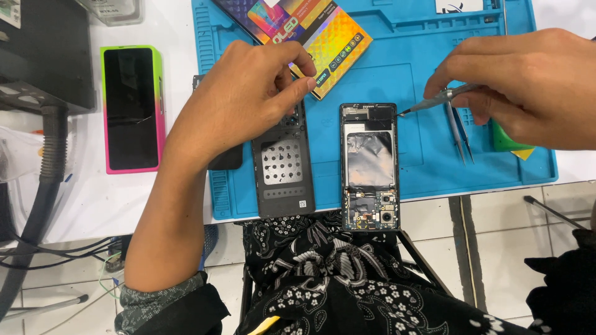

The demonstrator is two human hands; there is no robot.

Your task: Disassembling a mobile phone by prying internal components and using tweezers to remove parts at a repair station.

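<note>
A pair of tweezers (434, 99) was held in the right hand (528, 87), the fingers clamped on its shaft and the fine tip brought to the upper right corner of the opened phone (370, 167). The phone lay face down on the blue work mat (428, 155), its internals exposed, its lower end reaching past the mat's near edge. The fingers of the left hand (248, 99) were pinched together above the detached black back frame (282, 167), which lay just beside the phone on its left; whether something tiny was caught between them could not be told.

For such fine work, the tip would best be kept low and steady, the heel of the right hand rested on the mat, and pressure near the board kept light, since a slip could scratch a connector.

A second pair of tweezers (460, 133) was laid on the mat beneath the right hand, and a colourful flat box (323, 37) at the mat's far side. On the white desk (174, 198), a phone in a green and pink case (131, 108) lay left of the mat. Pale floor tiles (496, 248) and dark cables (56, 251) were visible below.
</note>
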